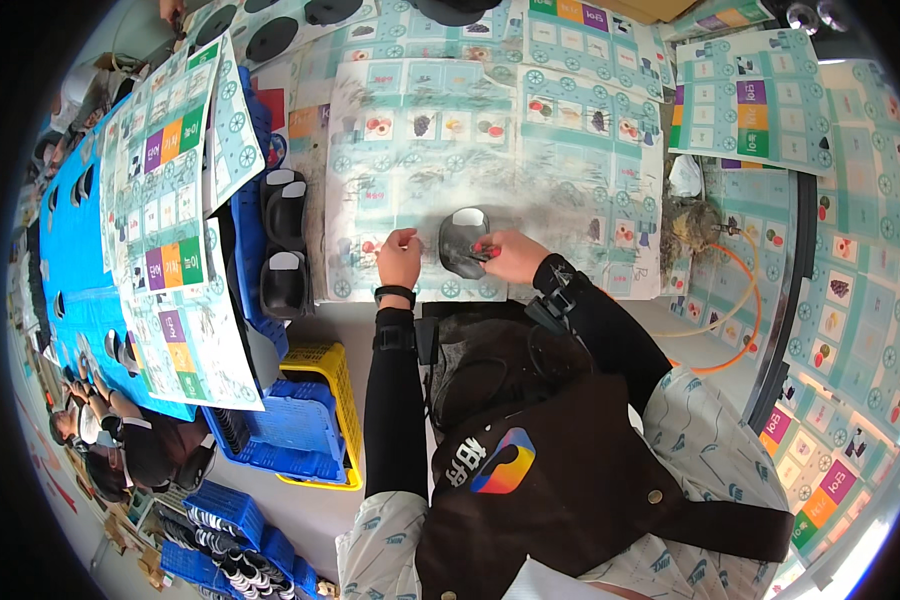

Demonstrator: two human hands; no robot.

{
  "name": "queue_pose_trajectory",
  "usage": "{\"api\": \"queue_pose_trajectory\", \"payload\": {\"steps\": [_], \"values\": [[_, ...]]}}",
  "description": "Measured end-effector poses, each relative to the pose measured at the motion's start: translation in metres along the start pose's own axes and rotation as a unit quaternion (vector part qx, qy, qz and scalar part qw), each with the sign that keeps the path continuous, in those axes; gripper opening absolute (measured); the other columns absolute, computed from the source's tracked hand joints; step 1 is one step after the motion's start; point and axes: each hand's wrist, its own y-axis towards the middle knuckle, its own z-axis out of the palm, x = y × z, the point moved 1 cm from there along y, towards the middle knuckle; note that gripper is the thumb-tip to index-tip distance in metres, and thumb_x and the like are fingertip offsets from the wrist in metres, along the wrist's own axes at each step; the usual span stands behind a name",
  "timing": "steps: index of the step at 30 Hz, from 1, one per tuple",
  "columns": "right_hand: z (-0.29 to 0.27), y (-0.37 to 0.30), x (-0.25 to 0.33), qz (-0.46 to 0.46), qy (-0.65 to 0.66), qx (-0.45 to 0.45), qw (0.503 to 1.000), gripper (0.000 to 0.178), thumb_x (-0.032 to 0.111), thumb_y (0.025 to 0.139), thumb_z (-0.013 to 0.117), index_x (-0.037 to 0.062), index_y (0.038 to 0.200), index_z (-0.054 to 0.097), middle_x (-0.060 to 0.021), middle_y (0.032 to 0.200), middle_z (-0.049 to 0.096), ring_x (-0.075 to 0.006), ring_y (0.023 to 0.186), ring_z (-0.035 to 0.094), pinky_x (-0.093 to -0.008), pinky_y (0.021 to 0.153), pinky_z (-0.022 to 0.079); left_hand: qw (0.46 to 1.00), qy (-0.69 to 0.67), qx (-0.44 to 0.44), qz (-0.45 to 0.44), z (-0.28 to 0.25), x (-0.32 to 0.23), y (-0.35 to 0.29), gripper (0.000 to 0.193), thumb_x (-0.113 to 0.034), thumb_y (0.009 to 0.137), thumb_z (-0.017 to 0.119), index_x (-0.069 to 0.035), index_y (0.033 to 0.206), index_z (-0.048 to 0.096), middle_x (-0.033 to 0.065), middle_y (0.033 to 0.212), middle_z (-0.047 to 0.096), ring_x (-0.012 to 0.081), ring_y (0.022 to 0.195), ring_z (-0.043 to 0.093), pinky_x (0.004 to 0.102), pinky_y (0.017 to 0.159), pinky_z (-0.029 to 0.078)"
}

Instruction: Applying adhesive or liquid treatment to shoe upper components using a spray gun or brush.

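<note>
- A long blue plastic tray [70,260] with dark oval slots is lying along the far left, partly covered by pale printed paper sheets [170,200] with coloured squares.
- Blue plastic crates [290,425] are sitting below that, stacked against a yellow plastic crate [325,365] at the worktop edge; more blue crates holding dark pieces [225,535] are standing lower left.
- Three dark oval moulded parts with pale ends [285,240] are lying in a column just left of the central sheet.
- The left hand [399,257], with a black watch on the wrist and a black sleeve, is resting on the paper-covered worktop [570,200], fingers curled; its grip is pinching the left edge of the dark grey oval moulded part [462,243].
- That oval part is lying between both hands on the central sheet, near the worktop's front edge, its pale end pointing away from the person.
- The right hand [513,256] is touching the part's right side; its grip is closed round a small red tool [482,248] whose tip is meeting the part.
- A tangle of brownish scrap [692,225] is sitting well to the right, with a crumpled white piece [685,175] just above it.
- An orange cable [740,300] is looping across the sheets near the scrap.
- The person is wearing a dark brown apron [560,470] over a pale patterned shirt.
</note>
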Motion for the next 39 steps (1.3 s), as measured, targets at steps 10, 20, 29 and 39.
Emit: {"api": "queue_pose_trajectory", "payload": {"steps": [10, 20, 29, 39], "values": [[-0.025, -0.01, 0.006, 0.054, -0.138, 0.085, 0.985, 0.031, 0.017, 0.077, 0.057, 0.0025, 0.1, 0.072, -0.0252, 0.096, 0.069, -0.0419, 0.096, 0.065, -0.0483, 0.083, 0.051, 0.993, 0.008, 0.118, -0.004, 0.021, -0.021, -0.003, 0.028, -0.024, 0.087, 0.072, -0.001, 0.101, 0.074, 0.0137, 0.087, 0.075, 0.0241, 0.082, 0.073, 0.0342, 0.076, 0.056], [-0.071, -0.129, -0.087, 0.003, 0.215, -0.206, 0.955, 0.029, 0.015, 0.084, 0.068, 0.0008, 0.108, 0.068, 0.0001, 0.085, 0.07, -0.0105, 0.072, 0.064, -0.0274, 0.056, 0.046, 0.931, 0.31, 0.164, 0.102, 0.06, -0.083, -0.022, 0.038, -0.041, 0.074, 0.066, -0.004, 0.082, 0.072, 0.0223, 0.084, 0.071, 0.0389, 0.08, 0.069, 0.0464, 0.077, 0.055], [-0.059, -0.177, -0.081, 0.119, 0.332, -0.215, 0.911, 0.034, 0.006, 0.075, 0.058, 0.0023, 0.107, 0.067, -0.0037, 0.085, 0.071, -0.0143, 0.077, 0.071, -0.0271, 0.042, 0.047, 0.981, 0.088, 0.016, 0.172, -0.276, -0.138, -0.062, 0.013, -0.012, 0.077, 0.071, -0.002, 0.083, 0.064, 0.011, 0.078, 0.066, 0.0203, 0.072, 0.066, 0.0341, 0.066, 0.052], [-0.031, -0.155, -0.033, 0.128, 0.341, -0.229, 0.903, 0.035, 0.007, 0.068, 0.056, -0.0009, 0.101, 0.065, -0.0072, 0.078, 0.071, -0.0179, 0.07, 0.069, -0.0286, 0.038, 0.048, 0.986, 0.031, -0.139, -0.092, -0.596, 0.063, -0.109, 0.02, -0.015, 0.084, 0.066, 0.004, 0.085, 0.062, 0.008, 0.079, 0.066, 0.0161, 0.071, 0.069, 0.0316, 0.068, 0.06]]}}
